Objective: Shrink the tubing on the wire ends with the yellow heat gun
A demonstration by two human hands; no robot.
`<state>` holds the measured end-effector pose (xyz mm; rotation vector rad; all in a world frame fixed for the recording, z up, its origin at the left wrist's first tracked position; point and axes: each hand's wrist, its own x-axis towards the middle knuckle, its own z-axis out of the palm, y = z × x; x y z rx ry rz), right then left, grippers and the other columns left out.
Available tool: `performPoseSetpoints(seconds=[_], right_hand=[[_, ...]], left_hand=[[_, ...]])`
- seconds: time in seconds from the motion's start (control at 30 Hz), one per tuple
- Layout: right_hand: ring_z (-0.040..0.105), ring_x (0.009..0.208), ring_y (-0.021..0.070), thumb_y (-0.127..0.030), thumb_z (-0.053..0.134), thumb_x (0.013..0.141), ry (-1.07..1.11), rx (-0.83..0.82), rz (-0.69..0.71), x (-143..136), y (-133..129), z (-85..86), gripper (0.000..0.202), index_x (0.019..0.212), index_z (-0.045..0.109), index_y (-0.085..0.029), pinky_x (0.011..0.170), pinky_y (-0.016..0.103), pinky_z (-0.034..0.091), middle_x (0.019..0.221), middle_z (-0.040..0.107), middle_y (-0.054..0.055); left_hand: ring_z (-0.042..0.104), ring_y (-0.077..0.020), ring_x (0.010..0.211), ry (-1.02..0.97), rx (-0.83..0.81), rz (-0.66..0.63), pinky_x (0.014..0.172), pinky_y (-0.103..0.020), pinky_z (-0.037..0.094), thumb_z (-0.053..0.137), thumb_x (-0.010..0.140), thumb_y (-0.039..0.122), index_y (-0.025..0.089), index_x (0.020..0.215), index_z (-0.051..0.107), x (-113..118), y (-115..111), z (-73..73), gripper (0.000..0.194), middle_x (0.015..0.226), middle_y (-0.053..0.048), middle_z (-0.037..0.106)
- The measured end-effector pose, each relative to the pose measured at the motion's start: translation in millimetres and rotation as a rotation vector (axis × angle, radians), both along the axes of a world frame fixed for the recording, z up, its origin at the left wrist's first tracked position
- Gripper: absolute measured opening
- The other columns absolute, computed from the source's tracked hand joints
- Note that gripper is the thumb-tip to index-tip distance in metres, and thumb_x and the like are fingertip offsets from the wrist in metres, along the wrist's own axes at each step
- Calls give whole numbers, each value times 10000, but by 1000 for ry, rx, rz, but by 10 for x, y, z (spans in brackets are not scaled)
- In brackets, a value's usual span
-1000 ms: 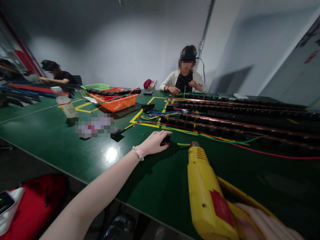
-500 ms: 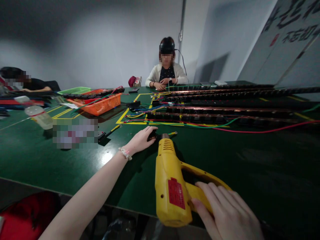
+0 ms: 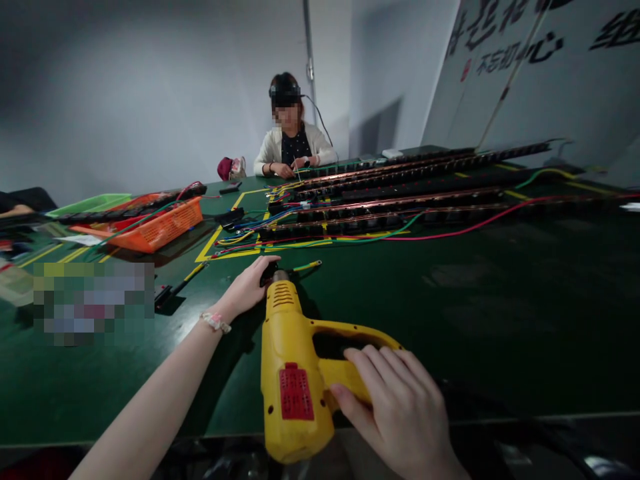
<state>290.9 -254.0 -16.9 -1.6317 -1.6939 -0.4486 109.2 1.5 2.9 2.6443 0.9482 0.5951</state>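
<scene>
My right hand point(image 3: 400, 400) is wrapped round the handle of a yellow heat gun point(image 3: 295, 347) with a red label. Its metal nozzle point(image 3: 281, 275) points away from me, close to my left fingers. My left hand point(image 3: 247, 287), a scrunchie at its wrist, is closed on a small black part point(image 3: 269, 273), mostly hidden by the fingers and the gun. Just right of the nozzle, a short yellow-green wire point(image 3: 306, 266) ends in a ring terminal. A similar black piece with a yellow-sleeved lead point(image 3: 183, 285) lies left of my left hand.
Long black strips with copper bars point(image 3: 380, 212) and coloured wires lie across the green table point(image 3: 500, 320). An orange basket point(image 3: 167, 227) and a green tray point(image 3: 110, 202) stand at left, near a plastic bottle point(image 3: 17, 287). Another person point(image 3: 293, 147) sits opposite.
My view has turned to the right, so everything sits further left in the picture. My hands keep their grips, with the heat gun's nozzle still beside my left fingers.
</scene>
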Motion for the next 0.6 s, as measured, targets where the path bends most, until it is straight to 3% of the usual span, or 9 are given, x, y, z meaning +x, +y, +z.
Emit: performPoseSetpoints(seconds=[0.1,0.27,0.6], right_hand=[[546,715,160,-487,331,948,8,-22,13,52,9,66,451,850,640,-173,758,306,323,727,636,33],[568,729,133,-357,332,957,17,-125,33,241,-12,176,361,815,620,-193,726,293,312,741,644,10],[571,676,120,-238,341,928,-49,-73,-111,668,-101,190,320,766,614,-194,689,279,331,721,661,-1]], left_hand=[[528,-237,1166,-8,20,-1,1001,-404,424,510,795,239,221,1284,430,-10,10,-16,497,1260,-82,542],[546,-227,1133,0,49,-14,988,-396,435,486,798,233,208,1272,438,-20,18,-32,478,1236,-85,553],[578,-224,1085,11,52,-4,951,-402,462,476,850,333,210,1291,418,-5,-4,-30,462,1219,-88,571]])
